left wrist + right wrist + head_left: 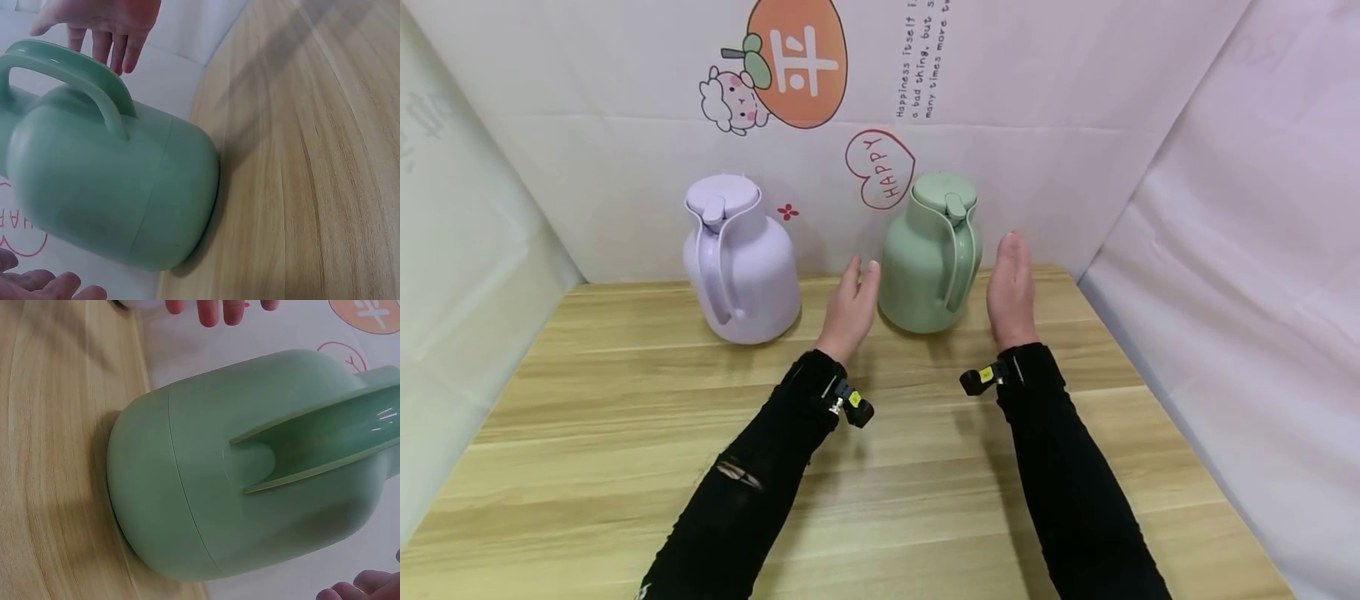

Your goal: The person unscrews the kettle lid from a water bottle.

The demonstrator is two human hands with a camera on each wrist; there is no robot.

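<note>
A green thermos jug stands upright at the back of the table, its handle turned toward me and to the right. My left hand is at its left side with the fingers extended, and my right hand is at its right side, fingers straight. Gaps show between both hands and the jug. In the left wrist view the jug lies between the two hands. The right wrist view shows its body and handle close up. Left of my left hand stands a lilac thermos jug of the same shape.
The wooden table ends at a white printed backdrop right behind the jugs. White cloth hangs along the right side, and another cloth along the left. Small cameras are strapped to both black-sleeved wrists.
</note>
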